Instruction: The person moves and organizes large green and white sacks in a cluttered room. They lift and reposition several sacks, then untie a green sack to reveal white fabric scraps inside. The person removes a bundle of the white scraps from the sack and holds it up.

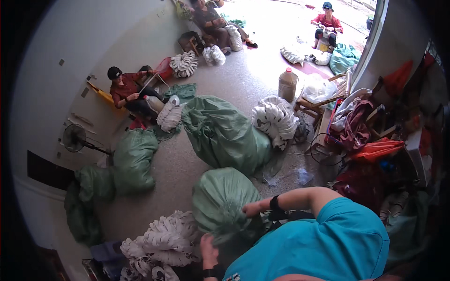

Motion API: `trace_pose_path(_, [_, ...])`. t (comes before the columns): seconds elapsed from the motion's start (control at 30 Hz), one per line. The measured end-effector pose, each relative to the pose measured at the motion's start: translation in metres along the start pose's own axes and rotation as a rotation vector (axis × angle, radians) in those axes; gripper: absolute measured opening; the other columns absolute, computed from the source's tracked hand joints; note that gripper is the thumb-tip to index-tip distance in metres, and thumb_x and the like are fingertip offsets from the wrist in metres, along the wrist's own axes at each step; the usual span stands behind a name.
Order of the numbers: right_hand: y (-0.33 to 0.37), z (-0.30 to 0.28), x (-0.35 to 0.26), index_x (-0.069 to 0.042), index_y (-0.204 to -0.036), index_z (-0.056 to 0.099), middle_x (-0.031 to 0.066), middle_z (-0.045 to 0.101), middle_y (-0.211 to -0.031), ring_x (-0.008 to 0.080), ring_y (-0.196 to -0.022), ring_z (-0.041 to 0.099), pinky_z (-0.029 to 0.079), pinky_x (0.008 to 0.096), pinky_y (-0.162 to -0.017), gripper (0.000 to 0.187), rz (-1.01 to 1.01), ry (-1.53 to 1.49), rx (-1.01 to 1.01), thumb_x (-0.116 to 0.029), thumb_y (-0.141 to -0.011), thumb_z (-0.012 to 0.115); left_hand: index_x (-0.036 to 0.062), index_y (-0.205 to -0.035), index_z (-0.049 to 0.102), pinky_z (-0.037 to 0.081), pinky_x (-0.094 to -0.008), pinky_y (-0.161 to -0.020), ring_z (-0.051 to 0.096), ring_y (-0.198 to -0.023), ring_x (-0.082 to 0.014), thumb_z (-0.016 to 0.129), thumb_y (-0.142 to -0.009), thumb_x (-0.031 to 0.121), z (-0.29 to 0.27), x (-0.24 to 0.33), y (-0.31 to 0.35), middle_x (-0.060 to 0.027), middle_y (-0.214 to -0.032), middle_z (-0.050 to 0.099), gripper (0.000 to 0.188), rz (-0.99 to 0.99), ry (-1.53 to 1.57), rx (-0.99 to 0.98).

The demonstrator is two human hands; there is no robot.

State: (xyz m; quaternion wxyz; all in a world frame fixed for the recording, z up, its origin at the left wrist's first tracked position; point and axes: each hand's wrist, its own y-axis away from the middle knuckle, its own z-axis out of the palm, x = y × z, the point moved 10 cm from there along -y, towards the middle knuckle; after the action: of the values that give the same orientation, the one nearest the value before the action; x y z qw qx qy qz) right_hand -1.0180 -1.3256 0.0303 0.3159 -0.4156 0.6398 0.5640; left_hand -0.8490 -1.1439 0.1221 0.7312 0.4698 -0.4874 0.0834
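A full green woven sack [224, 192] stands right in front of me, its mouth gathered toward my body. My right hand [253, 209] is closed on the bunched fabric of this sack. Lower and to the left, my left hand [209, 250] is beside the sack's near edge, fingers pointing up and apart, with nothing visible in it. Close to that hand lies a heap of white looped bundles [171, 236]. My teal shirt covers the lower right and hides part of the sack's near side.
Just beyond stands a larger green sack [225, 133], with a white coiled bundle [275, 119] beside it. More green sacks [136, 161] and a fan [75, 137] line the left wall. Seated people [129, 93] work farther off. A cluttered wooden chair [323, 100] and a jug [288, 85] are at right.
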Motion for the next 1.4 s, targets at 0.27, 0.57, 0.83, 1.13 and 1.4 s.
trace_pose_path(0.27, [0.117, -0.115, 0.030, -0.008, -0.088, 0.060, -0.0006, 0.050, -0.067, 0.0103, -0.057, 0.044, 0.036, 0.0303, -0.048, 0.013, 0.157, -0.318, 0.192, -0.017, -0.080, 0.055, 0.0010, -0.102, 0.060, 0.051, -0.0362, -0.075, 0.062, -0.088, -0.0225, 0.055, -0.091, 0.022, -0.089, 0.062, 0.046, -0.0112, -0.102, 0.063, 0.024, 0.122, -0.011, 0.160])
trace_pose_path(0.57, [0.157, -0.140, 0.014, -0.012, -0.084, 0.064, -0.0020, 0.056, -0.065, 0.0109, -0.052, 0.045, 0.036, 0.0277, -0.048, 0.028, 0.266, -0.251, 0.138, -0.040, -0.084, 0.062, 0.0023, -0.108, 0.061, 0.047, -0.0419, -0.079, 0.058, -0.092, -0.0325, 0.049, -0.095, 0.025, -0.107, 0.077, 0.071, -0.0177, -0.105, 0.061, 0.029, 0.096, -0.761, 0.548])
trace_pose_path(0.83, [0.165, -0.181, 0.059, -0.001, -0.103, 0.066, 0.0111, 0.068, -0.097, 0.0229, -0.087, 0.063, 0.048, 0.0375, -0.074, 0.040, 0.286, -0.215, 0.332, -0.035, -0.088, 0.051, 0.0059, -0.090, 0.063, 0.044, -0.0435, -0.078, 0.054, -0.088, -0.0323, 0.060, -0.083, 0.014, -0.059, 0.081, 0.065, -0.0139, -0.087, 0.058, 0.011, 0.791, -1.180, 0.668])
trace_pose_path(1.13, [0.073, -0.153, 0.051, -0.013, -0.071, 0.061, 0.0025, 0.058, -0.080, 0.0224, -0.085, 0.054, 0.046, 0.0344, -0.073, 0.014, -0.241, 1.222, 0.392, -0.025, -0.062, 0.062, 0.0020, -0.114, 0.054, 0.043, -0.0437, -0.091, 0.051, -0.106, -0.0378, 0.074, -0.073, 0.029, 0.135, 0.038, 0.069, -0.0184, -0.112, 0.054, 0.053, 0.753, -1.300, -0.079])
trace_pose_path(1.4, [0.117, -0.151, 0.042, -0.008, -0.092, 0.060, -0.0023, 0.051, -0.076, 0.0078, -0.061, 0.046, 0.035, 0.0224, -0.049, 0.025, 0.183, -0.435, 0.346, -0.032, -0.088, 0.063, 0.0070, -0.105, 0.058, 0.044, -0.0445, -0.082, 0.055, -0.095, -0.0345, 0.067, -0.079, 0.020, 0.124, -0.008, 0.095, -0.0117, -0.103, 0.056, 0.031, 0.461, -1.256, 0.014])
